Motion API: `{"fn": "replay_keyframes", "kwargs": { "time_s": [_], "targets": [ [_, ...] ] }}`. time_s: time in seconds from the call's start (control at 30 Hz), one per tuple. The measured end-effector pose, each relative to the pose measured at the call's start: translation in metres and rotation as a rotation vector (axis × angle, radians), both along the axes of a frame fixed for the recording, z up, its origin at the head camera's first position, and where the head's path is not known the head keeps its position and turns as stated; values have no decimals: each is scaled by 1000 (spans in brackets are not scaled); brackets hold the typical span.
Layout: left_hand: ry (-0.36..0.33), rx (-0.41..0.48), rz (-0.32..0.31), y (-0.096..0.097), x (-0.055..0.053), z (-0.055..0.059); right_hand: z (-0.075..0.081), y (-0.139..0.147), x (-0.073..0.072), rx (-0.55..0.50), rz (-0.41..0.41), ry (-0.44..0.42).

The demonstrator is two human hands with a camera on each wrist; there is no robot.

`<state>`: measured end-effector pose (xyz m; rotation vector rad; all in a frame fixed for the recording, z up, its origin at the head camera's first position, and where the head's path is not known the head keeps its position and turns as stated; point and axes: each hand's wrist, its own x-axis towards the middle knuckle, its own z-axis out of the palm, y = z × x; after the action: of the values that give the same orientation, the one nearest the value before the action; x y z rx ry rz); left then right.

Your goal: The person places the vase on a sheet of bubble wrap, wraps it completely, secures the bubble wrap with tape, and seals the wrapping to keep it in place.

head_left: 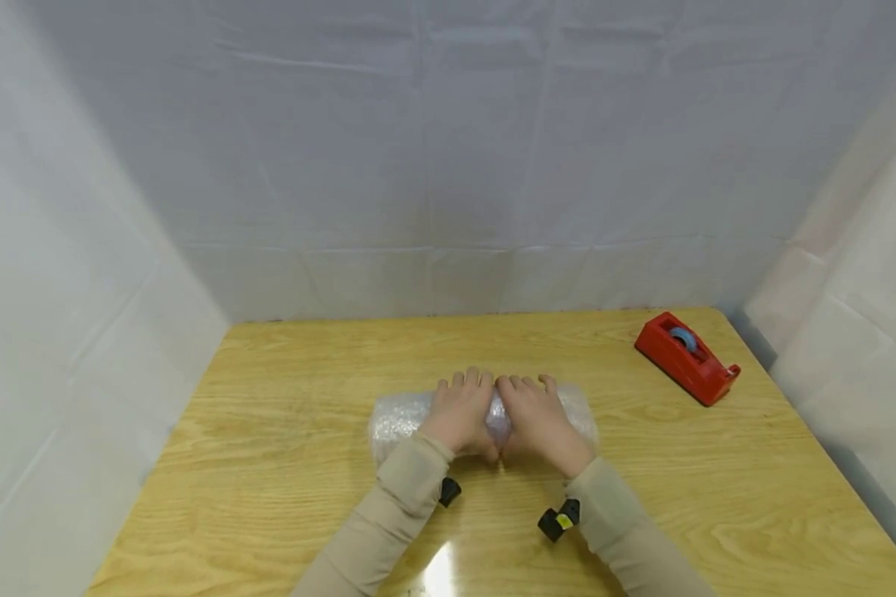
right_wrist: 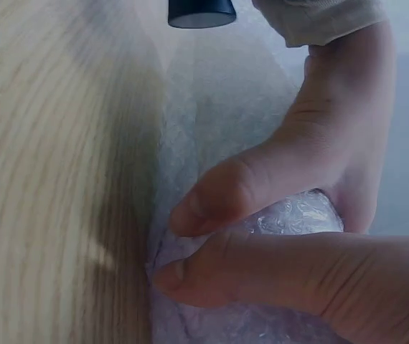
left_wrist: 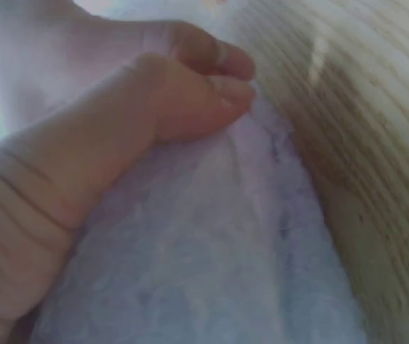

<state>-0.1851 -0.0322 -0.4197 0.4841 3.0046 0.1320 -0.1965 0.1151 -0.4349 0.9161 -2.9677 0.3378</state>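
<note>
A roll of clear bubble wrap (head_left: 399,423) lies crosswise on the wooden table. My left hand (head_left: 459,414) grips it just left of its middle, fingers over the top and thumb on the near side. Close beside it, my right hand (head_left: 541,419) holds the roll the same way. In the left wrist view the left thumb (left_wrist: 154,107) presses the wrap near an edge that runs along the roll. The right wrist view has both thumbs side by side on the bubble wrap (right_wrist: 226,107), low by the tabletop. Whatever lies inside the roll is hidden.
A red tape dispenser (head_left: 705,383) with a blue-cored roll stands at the back right of the table (head_left: 269,497). White sheeting (head_left: 455,166) hangs behind the table and on both sides. A small black wrist camera (head_left: 552,524) sits under the right sleeve.
</note>
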Motion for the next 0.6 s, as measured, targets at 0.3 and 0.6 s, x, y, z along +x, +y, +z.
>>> {"fn": "replay_keyframes", "kwargs": {
  "time_s": [0.3,0.6],
  "targets": [
    [66,-105,-26,4,1,-5,7,0,-7,15,-6,-114],
    [176,-131,-13,5,5,-11,11,-5,-19,83,-6,-198]
  ]
}}
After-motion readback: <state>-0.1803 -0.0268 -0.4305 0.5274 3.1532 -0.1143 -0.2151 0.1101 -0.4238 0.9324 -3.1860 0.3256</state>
